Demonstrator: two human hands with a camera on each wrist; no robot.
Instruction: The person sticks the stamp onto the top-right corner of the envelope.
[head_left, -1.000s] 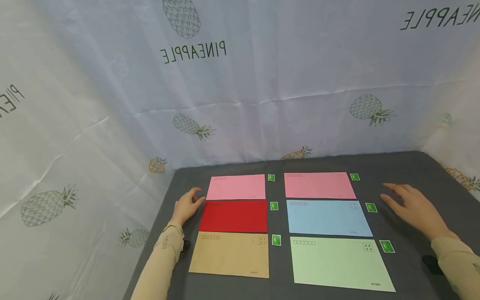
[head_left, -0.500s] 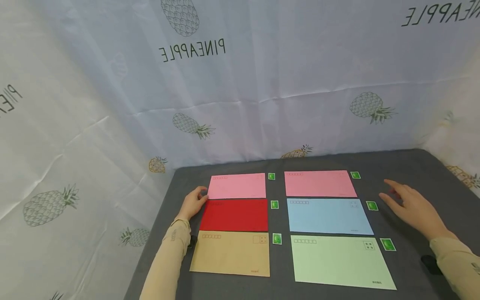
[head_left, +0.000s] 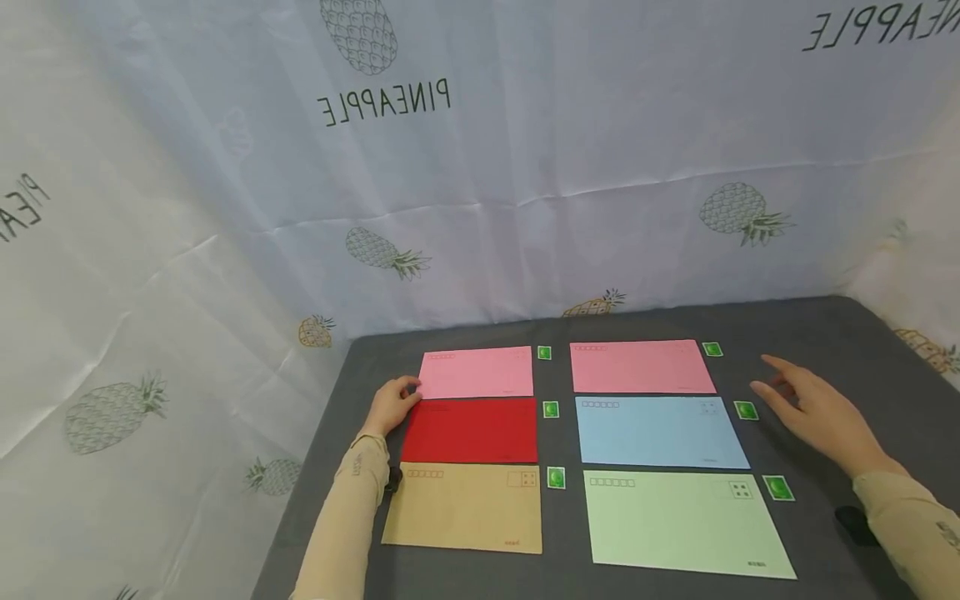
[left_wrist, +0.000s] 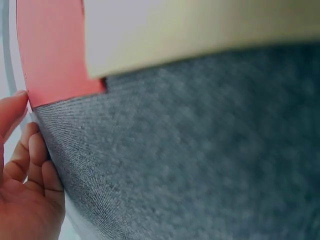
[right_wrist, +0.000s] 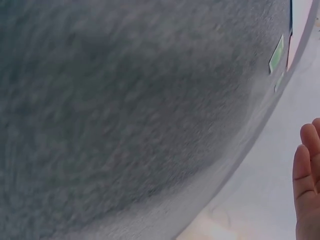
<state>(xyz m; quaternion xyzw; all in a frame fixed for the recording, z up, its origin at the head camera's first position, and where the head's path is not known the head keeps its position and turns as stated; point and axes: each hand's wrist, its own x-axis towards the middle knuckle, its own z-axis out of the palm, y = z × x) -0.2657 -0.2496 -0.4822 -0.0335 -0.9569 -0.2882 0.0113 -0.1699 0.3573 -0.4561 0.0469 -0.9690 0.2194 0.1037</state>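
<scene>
My left hand (head_left: 392, 405) is at the left edge of the left pink envelope (head_left: 476, 372). Its thumb and index fingertips meet that edge, by the top corner of the red envelope (head_left: 471, 430); I cannot tell whether they pinch the paper. In the left wrist view the thumb tip (left_wrist: 20, 97) is beside the red envelope's corner, the other fingers loosely bent. My right hand (head_left: 821, 417) is held over the dark cloth at the right, holding nothing, thumb and index finger apart. Nearest to it lies a small green stamp (head_left: 746, 410) beside the blue envelope (head_left: 662, 432).
Below the red envelope lies a tan envelope (head_left: 462, 510). In the right column are another pink envelope (head_left: 642, 367) and a pale green one (head_left: 686, 523). More green stamps (head_left: 556, 477) flank both columns. A pineapple-print curtain (head_left: 480, 158) hangs behind the grey-covered table (head_left: 450, 577).
My left hand has moved right, from beside the left pink envelope to its edge. My right hand has shifted slightly left. The envelopes and stamps keep their layout.
</scene>
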